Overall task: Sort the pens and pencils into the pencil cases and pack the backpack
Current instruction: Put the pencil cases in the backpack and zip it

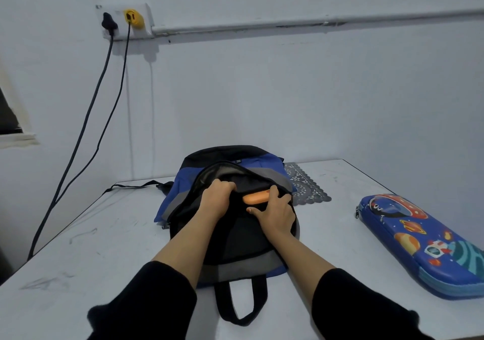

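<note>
Backpack (235,245) is lying flat mid-counter (104,235), its bottom toward the wall and its carry handle (235,303) looping toward the person. Bare counter room is showing on the backpack's left, out to the slanting left edge, and a narrower strip is lying between the backpack and the blue space-print pencil case (419,243), which is sitting zipped near the right edge, well apart from both hands. The counter's far edge is running along the wall just behind the backpack, far right corner in view. A grey lace mat (306,185) is poking out from behind the backpack's right side, and a black strap (131,186) is trailing off to the left. The main zip opening is gaping. Left hand (216,199) is gripping the opening's lip, fingers curled inside it. Right hand (275,215) is holding an orange pencil case (255,198), fingers wrapped over its right end, thumb spread on the black front panel. The orange case is sitting right at the mouth of the opening, between the two hands, partly under the lip. Two cables (86,120) are hanging from a wall socket (125,21) off the far left.
</note>
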